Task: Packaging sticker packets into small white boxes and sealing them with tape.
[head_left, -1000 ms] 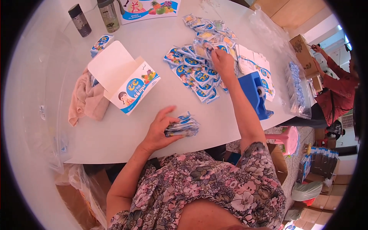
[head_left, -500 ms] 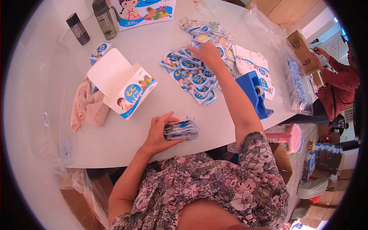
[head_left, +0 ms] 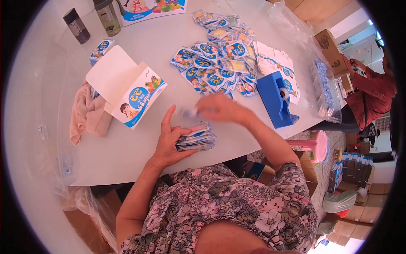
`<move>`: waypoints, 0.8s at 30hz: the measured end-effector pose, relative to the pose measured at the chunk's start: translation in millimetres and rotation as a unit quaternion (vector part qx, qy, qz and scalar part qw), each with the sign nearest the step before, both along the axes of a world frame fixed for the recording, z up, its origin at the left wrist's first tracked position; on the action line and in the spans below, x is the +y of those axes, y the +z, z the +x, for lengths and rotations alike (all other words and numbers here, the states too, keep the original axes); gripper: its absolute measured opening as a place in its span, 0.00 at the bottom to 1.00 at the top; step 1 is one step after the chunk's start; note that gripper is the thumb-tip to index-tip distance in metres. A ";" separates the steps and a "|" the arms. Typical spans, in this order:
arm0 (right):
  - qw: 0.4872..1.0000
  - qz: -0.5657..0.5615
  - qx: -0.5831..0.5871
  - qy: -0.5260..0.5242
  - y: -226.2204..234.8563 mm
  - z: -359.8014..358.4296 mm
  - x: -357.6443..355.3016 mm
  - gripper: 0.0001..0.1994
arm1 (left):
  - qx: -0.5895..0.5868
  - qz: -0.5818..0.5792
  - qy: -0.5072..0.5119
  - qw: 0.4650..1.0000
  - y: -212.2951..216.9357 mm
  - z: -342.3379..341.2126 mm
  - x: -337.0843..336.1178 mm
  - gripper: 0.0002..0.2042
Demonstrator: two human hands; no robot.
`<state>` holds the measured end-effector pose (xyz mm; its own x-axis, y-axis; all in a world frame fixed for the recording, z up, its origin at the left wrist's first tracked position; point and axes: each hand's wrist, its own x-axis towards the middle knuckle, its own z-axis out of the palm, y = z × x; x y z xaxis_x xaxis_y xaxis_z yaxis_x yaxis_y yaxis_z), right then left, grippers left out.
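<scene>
My left hand rests on the white table and grips a stack of small blue and white sachets from the left side. My right hand is blurred just above and behind the stack, pinching a single sachet between its fingers. Farther back lies a loose heap of the same sachets. An open white carton with a cartoon print stands to the left of my hands, flap raised.
A blue tape dispenser stands right of my right hand, with flat cartons behind it. A beige cloth lies at the left. Two bottles stand at the back. A person in red stands at the far right.
My right hand has come back from the sachet heap toward the stack with one sachet. The left hand has stayed on the stack.
</scene>
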<state>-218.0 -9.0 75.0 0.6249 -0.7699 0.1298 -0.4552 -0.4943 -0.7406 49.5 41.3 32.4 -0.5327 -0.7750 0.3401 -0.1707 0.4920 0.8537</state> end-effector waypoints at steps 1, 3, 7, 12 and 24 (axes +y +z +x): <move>1.000 0.013 0.017 -0.021 -0.3 0.3 2.1 0.09 | -0.008 -0.012 0.002 1.000 -1.0 -0.1 -1.2 0.28; 1.000 0.013 -0.018 -0.017 -0.8 -8.0 1.9 0.11 | -0.023 -0.042 -0.049 0.998 -4.2 -0.5 -2.2 0.30; 0.846 -0.343 0.233 -0.336 19.3 -75.0 -37.8 0.17 | 0.053 0.055 -0.014 0.997 -7.5 -2.3 3.1 0.31; 0.860 -0.107 0.328 -0.377 13.8 -98.6 -38.2 0.14 | -0.025 -0.028 -0.048 0.998 -4.7 0.7 -1.5 0.33; 0.864 -0.192 0.139 -0.443 19.8 -68.5 -16.4 0.10 | 0.002 0.021 -0.042 0.999 2.7 -0.9 0.6 0.30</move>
